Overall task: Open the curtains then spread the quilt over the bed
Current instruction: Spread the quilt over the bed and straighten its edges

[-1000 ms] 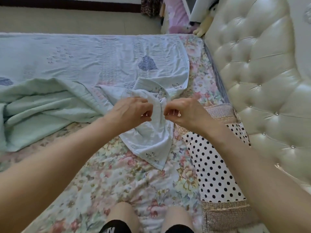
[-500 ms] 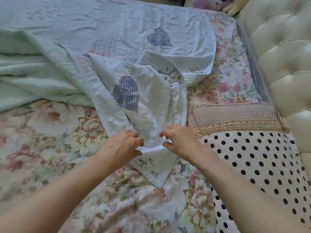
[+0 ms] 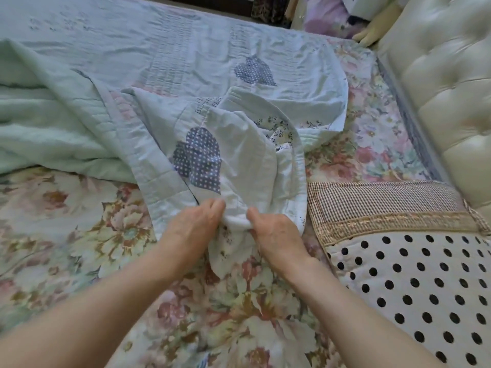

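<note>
A pale blue quilt (image 3: 170, 65) with dotted blue heart patches lies across the far part of the bed (image 3: 66, 235), which has a floral sheet. One corner of the quilt is bunched and folded over near the middle. My left hand (image 3: 195, 225) and my right hand (image 3: 271, 232) both pinch that bunched corner, a hand's width apart, with the edge of the fabric drooping between and below them. The quilt's mint-green underside shows at the left. No curtains are in view.
A polka-dot pillow (image 3: 414, 282) with a woven tan band lies at the right, beside my right forearm. A cream tufted headboard (image 3: 446, 88) rises along the right edge. Clutter and pink fabric (image 3: 326, 17) sit past the bed's far corner.
My hands have moved nearer to me with the quilt corner, and a heart patch has unfolded into view. The camera has tilted down and closer to the bed.
</note>
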